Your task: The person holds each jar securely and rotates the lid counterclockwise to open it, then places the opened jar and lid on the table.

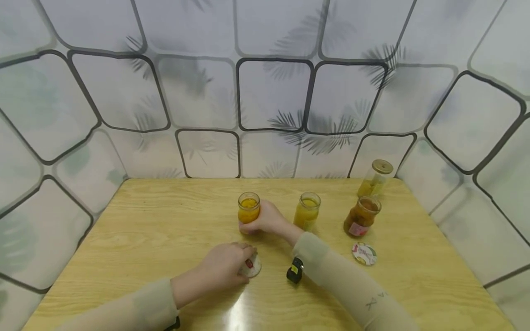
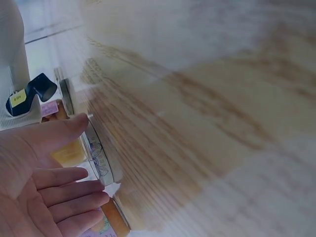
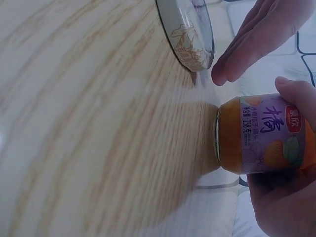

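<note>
My right hand (image 1: 269, 218) grips an open glass jar (image 1: 249, 210) of orange fruit that stands on the wooden table. A purple label wraps the jar (image 3: 269, 133) in the right wrist view, with fingers and thumb around its sides. Nearer to me, my left hand (image 1: 221, 266) reaches over a round patterned lid (image 1: 255, 267) lying on the table. In the left wrist view the left hand (image 2: 54, 187) has its fingers fairly straight, thumb and fingertips beside the lid (image 2: 101, 153). Whether they touch it, I cannot tell.
Right of the held jar stand an open jar of yellow fruit (image 1: 307, 211) and an open brownish jar (image 1: 362, 217). Behind them is a jar with a gold lid (image 1: 375, 178). Another round lid (image 1: 364, 253) lies at the right. A patterned wall (image 1: 269, 154) borders the table (image 1: 165, 216).
</note>
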Demonstrator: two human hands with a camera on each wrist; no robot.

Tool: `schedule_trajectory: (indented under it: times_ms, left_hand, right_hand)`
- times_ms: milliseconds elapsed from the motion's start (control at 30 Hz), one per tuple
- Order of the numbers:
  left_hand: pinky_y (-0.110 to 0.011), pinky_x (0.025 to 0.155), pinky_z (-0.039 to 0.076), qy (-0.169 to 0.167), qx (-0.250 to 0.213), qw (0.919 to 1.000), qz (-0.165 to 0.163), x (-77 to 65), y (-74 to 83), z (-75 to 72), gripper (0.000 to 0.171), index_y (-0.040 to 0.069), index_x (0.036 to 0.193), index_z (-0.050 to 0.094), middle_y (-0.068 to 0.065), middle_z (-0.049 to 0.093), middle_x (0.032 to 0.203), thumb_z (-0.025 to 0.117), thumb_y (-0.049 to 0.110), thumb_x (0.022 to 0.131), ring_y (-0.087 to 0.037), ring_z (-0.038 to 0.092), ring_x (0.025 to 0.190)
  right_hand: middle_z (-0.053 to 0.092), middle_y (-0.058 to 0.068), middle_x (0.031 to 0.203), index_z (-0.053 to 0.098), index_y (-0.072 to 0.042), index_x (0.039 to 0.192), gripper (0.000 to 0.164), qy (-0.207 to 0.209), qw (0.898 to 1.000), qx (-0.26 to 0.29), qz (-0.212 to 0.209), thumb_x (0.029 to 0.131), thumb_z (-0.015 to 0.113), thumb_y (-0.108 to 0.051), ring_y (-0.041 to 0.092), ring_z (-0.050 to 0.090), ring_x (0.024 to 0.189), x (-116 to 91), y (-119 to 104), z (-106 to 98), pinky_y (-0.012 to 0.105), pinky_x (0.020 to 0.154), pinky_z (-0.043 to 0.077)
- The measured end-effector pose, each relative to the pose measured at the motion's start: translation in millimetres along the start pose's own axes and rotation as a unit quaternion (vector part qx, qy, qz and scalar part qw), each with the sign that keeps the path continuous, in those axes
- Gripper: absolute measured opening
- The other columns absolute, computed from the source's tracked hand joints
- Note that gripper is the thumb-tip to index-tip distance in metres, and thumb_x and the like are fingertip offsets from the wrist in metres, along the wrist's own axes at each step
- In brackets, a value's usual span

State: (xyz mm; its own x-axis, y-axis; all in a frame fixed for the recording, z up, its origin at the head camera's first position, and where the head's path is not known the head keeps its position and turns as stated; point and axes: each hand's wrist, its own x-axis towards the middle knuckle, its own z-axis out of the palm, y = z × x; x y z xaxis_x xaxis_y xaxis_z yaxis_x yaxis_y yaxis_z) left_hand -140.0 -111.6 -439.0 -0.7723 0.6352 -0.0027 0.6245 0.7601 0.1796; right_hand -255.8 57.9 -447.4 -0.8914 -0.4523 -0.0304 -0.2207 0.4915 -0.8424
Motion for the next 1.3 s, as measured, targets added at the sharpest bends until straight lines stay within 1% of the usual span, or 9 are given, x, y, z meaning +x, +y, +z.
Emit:
schedule_trajectory:
  times_ms: [267,400,500,600,700,833,933,1100,1300]
  left_hand:
    - [-0.032,0.085,0.062,0.003,0.007,1.0000,0.003,-2.1,2.1,-2.4,0.061,0.005,0.125,0.072,-0.005,0.077,0.117,0.097,0.030,0.076,-0.017,0.073,0.099]
    - [-0.034,0.087,0.063,0.013,0.015,0.9997,0.016,-5.0,4.0,-3.7,0.060,0.006,0.124,0.072,-0.006,0.076,0.119,0.096,0.031,0.076,-0.018,0.074,0.102]
    - [-0.035,0.088,0.063,0.050,0.047,0.9964,0.049,-9.2,6.7,-3.9,0.048,0.007,0.117,0.074,-0.006,0.077,0.117,0.094,0.026,0.078,-0.021,0.075,0.103]
    - [-0.033,0.088,0.064,0.103,0.084,0.9873,0.087,-12.6,9.0,-1.3,0.034,0.008,0.107,0.075,-0.006,0.078,0.111,0.091,0.020,0.080,-0.021,0.076,0.101]
    - [-0.032,0.086,0.065,0.129,0.104,0.9808,0.103,-14.2,10.5,1.8,0.025,0.009,0.103,0.077,-0.005,0.079,0.107,0.089,0.015,0.082,-0.020,0.077,0.098]
    - [-0.031,0.085,0.065,0.125,0.130,0.9787,0.099,-16.6,11.5,4.6,0.021,0.009,0.104,0.078,-0.005,0.080,0.108,0.086,0.014,0.085,-0.020,0.078,0.098]
    - [-0.028,0.080,0.064,0.120,0.142,0.9774,0.100,-18.2,11.6,6.0,0.016,0.011,0.099,0.077,-0.003,0.080,0.104,0.085,0.012,0.085,-0.017,0.077,0.094]
    - [-0.024,0.073,0.062,0.120,0.130,0.9786,0.104,-19.0,11.1,7.1,0.010,0.013,0.091,0.077,0.000,0.080,0.098,0.084,0.009,0.086,-0.014,0.076,0.087]
    - [-0.025,0.073,0.063,0.115,0.129,0.9796,0.103,-18.3,11.2,7.4,0.007,0.014,0.090,0.078,0.000,0.080,0.099,0.082,0.008,0.088,-0.013,0.077,0.088]
  right_hand:
    - [0.077,0.007,0.111,0.067,-0.008,0.122,0.056,0.004,1.000,0.020,0.007,0.075,0.096,-0.015,0.015,0.068,0.096,-1,0,1,0.038,0.100,0.058]
    - [0.076,0.007,0.110,0.067,-0.008,0.123,0.056,0.006,1.000,0.022,0.003,0.075,0.095,-0.014,0.015,0.068,0.095,-1,1,2,0.036,0.096,0.058]
    - [0.076,0.007,0.110,0.066,-0.008,0.124,0.056,0.006,1.000,0.024,0.001,0.076,0.095,-0.013,0.015,0.067,0.093,-1,1,3,0.034,0.093,0.058]
    - [0.076,0.007,0.110,0.066,-0.008,0.124,0.057,0.005,1.000,0.025,-0.004,0.076,0.095,-0.013,0.014,0.066,0.093,-1,2,3,0.033,0.091,0.057]
    - [0.075,0.006,0.109,0.066,-0.008,0.124,0.056,0.003,1.000,0.026,-0.005,0.076,0.095,-0.013,0.015,0.064,0.092,-1,3,3,0.032,0.090,0.057]
    - [0.075,0.006,0.110,0.066,-0.009,0.124,0.054,0.000,1.000,0.029,-0.003,0.077,0.094,-0.013,0.015,0.065,0.093,-1,3,3,0.032,0.091,0.057]
    - [0.076,0.007,0.111,0.066,-0.009,0.125,0.055,-0.002,0.999,0.032,0.001,0.078,0.094,-0.013,0.015,0.066,0.094,-2,3,3,0.033,0.093,0.057]
    - [0.075,0.007,0.113,0.065,-0.009,0.126,0.055,-0.002,1.000,0.028,0.003,0.079,0.093,-0.013,0.016,0.066,0.096,-2,1,2,0.036,0.097,0.057]
    - [0.076,0.008,0.111,0.066,-0.009,0.125,0.055,-0.003,1.000,0.028,0.004,0.079,0.094,-0.013,0.016,0.067,0.094,-3,-1,2,0.036,0.095,0.057]
